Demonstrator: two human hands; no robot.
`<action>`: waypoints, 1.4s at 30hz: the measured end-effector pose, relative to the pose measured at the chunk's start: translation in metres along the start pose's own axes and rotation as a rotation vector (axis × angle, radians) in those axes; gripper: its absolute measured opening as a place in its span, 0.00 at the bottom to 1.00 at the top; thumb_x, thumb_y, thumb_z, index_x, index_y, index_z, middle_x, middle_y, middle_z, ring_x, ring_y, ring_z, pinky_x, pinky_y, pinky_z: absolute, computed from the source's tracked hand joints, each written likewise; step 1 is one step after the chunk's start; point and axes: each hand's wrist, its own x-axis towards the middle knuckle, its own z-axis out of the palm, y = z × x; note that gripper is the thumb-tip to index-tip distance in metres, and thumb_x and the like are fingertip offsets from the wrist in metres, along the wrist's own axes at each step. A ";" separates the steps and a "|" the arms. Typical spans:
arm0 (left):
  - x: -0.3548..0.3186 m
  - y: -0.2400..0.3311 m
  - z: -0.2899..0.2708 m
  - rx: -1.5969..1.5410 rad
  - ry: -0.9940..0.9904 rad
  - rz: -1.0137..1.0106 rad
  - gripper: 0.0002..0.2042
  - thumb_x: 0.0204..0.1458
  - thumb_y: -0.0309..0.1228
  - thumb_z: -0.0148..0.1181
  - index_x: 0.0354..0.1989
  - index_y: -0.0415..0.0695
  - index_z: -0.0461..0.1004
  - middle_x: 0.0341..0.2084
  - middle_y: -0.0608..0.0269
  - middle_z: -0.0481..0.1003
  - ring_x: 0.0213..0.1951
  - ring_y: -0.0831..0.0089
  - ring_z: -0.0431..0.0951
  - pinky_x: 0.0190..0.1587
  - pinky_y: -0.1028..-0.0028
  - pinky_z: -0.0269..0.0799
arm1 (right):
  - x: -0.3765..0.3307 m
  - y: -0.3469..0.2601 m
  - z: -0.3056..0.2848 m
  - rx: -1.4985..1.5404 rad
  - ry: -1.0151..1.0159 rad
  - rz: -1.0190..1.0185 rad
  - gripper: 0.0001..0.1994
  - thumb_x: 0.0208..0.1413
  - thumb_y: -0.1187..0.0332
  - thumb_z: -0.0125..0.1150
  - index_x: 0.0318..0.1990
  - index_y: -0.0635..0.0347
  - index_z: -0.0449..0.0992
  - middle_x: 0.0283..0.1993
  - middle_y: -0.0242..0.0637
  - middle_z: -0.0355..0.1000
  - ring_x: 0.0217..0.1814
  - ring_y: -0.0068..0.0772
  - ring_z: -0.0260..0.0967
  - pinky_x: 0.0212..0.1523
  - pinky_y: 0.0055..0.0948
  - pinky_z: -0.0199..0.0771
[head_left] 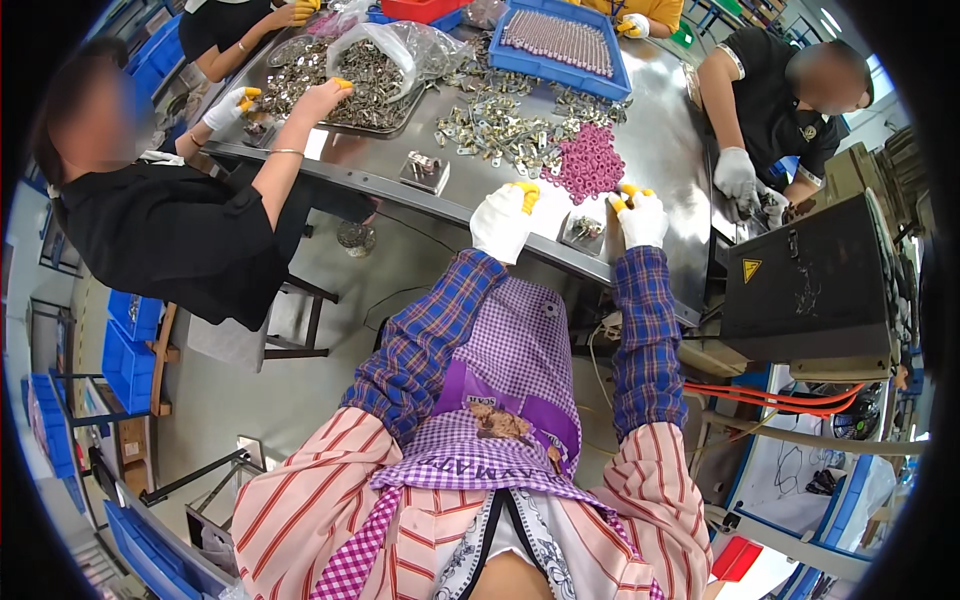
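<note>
Your gloved left hand (503, 220) and right hand (638, 216) flank a small metal fixture (583, 231) on the steel surface (660, 150), pink rings (590, 163) just beyond, can't tell either grip.

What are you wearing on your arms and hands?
Both arms have blue-and-purple plaid sleeve covers over pink-and-white striped sleeves. The left hand and the right hand each wear a white fabric glove with yellow fingertip caps.
</note>
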 end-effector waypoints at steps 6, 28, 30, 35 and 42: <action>-0.005 0.000 0.006 0.167 0.147 0.144 0.10 0.49 0.34 0.56 0.37 0.44 0.75 0.31 0.57 0.74 0.28 0.60 0.74 0.31 0.64 0.70 | -0.020 -0.002 -0.014 0.102 0.051 -0.097 0.16 0.51 0.54 0.60 0.38 0.56 0.81 0.39 0.41 0.73 0.41 0.41 0.70 0.43 0.33 0.70; 0.003 0.026 -0.018 -0.630 -0.127 -0.191 0.10 0.51 0.34 0.58 0.38 0.43 0.75 0.35 0.58 0.77 0.31 0.65 0.76 0.33 0.71 0.71 | -0.068 -0.028 -0.045 0.889 -0.271 -0.002 0.11 0.48 0.77 0.62 0.41 0.62 0.76 0.38 0.37 0.74 0.36 0.28 0.71 0.40 0.21 0.72; 0.004 0.039 -0.019 -0.825 -0.197 -0.240 0.09 0.53 0.34 0.56 0.38 0.43 0.75 0.36 0.58 0.78 0.32 0.65 0.77 0.34 0.71 0.71 | -0.071 -0.032 -0.053 0.961 -0.345 0.065 0.12 0.48 0.77 0.62 0.43 0.62 0.76 0.37 0.36 0.73 0.36 0.27 0.71 0.40 0.21 0.72; 0.012 0.067 -0.010 -0.228 -0.431 -0.084 0.10 0.51 0.37 0.56 0.36 0.46 0.74 0.31 0.59 0.77 0.32 0.62 0.77 0.35 0.67 0.72 | -0.080 -0.047 -0.059 0.709 -0.259 0.104 0.15 0.47 0.78 0.62 0.45 0.61 0.74 0.36 0.37 0.73 0.36 0.28 0.71 0.40 0.21 0.72; 0.014 0.058 0.000 -0.018 -0.319 0.271 0.10 0.49 0.38 0.56 0.36 0.47 0.74 0.32 0.61 0.76 0.33 0.63 0.76 0.38 0.69 0.69 | -0.086 -0.028 -0.028 0.774 -0.029 -0.175 0.18 0.43 0.78 0.65 0.45 0.60 0.75 0.36 0.37 0.73 0.36 0.29 0.71 0.40 0.22 0.72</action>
